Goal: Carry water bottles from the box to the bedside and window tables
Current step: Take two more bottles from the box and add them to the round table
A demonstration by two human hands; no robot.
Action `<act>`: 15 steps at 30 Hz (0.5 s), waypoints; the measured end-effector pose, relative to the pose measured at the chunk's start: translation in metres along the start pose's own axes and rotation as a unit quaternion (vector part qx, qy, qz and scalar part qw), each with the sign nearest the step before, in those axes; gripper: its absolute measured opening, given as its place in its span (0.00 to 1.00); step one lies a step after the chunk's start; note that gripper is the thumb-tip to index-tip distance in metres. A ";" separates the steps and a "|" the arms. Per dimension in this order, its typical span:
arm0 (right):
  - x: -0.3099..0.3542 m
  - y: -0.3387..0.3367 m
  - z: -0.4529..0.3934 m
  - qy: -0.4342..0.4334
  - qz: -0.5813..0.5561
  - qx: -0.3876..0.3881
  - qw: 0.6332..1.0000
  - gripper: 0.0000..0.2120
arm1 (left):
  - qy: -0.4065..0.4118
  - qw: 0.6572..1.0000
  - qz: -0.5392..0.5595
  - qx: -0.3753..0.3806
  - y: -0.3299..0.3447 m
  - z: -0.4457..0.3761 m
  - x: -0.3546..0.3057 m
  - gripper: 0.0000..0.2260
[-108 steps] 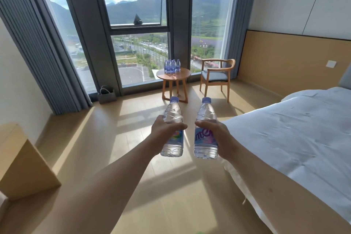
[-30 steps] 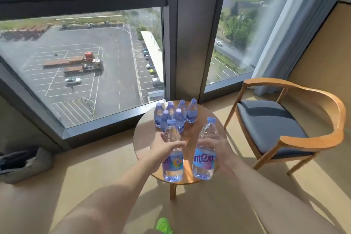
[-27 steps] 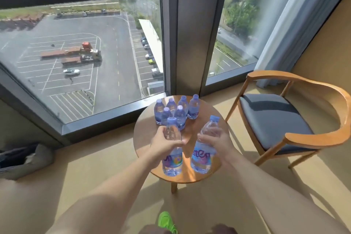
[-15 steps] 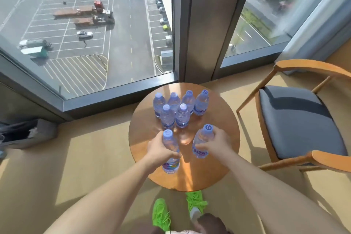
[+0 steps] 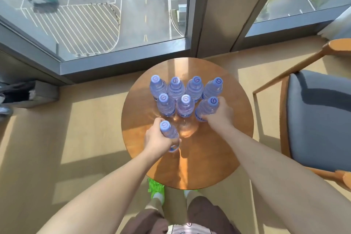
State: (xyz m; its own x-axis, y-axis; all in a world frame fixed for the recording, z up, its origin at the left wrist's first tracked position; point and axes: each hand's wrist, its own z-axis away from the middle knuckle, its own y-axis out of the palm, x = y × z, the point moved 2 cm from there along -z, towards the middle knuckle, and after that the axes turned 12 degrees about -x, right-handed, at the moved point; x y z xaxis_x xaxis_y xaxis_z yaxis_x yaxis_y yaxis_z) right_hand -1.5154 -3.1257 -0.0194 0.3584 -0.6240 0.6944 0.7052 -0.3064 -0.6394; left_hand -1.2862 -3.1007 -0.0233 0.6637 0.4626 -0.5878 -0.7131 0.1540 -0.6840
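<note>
I look straight down on the round wooden window table (image 5: 218, 157). Several clear water bottles with blue caps (image 5: 175, 91) stand in two rows on its far half. My left hand (image 5: 156, 141) grips one water bottle (image 5: 169, 132) upright over the table's left side, nearer to me than the group. My right hand (image 5: 220, 115) holds a second water bottle (image 5: 206, 109) at the right end of the front row, close beside the standing bottles. I cannot tell whether either base touches the tabletop.
A wooden armchair with a grey cushion (image 5: 319, 118) stands right of the table. The floor-to-ceiling window (image 5: 106, 15) and its frame are just beyond. A grey bag (image 5: 24, 93) lies on the floor at left. My green shoes (image 5: 155, 189) are under the table's near edge.
I have come right up to the table and now look down on it. My right hand moved its bottle forward to the right end of the front row; the left bottle stays nearer.
</note>
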 end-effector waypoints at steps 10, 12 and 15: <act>-0.004 0.026 -0.021 -0.011 0.030 -0.024 0.999 0.30 | 0.016 1.000 0.018 -0.016 0.002 -0.020 0.002 0.31; -0.007 0.029 -0.020 -0.001 0.023 -0.040 0.999 0.30 | 0.020 0.999 0.025 -0.025 0.002 -0.022 0.004 0.32; -0.012 0.028 -0.016 0.046 -0.027 -0.056 0.997 0.33 | 0.027 0.999 0.029 -0.023 0.005 -0.022 0.007 0.32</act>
State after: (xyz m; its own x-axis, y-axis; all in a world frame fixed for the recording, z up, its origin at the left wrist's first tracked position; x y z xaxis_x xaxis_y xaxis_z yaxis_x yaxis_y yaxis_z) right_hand -1.5099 -3.1388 -0.0507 0.2609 -0.6665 0.6983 0.6467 -0.4164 -0.6390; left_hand -1.2804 -3.1158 -0.0403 0.6331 0.4225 -0.6486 -0.7407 0.0872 -0.6662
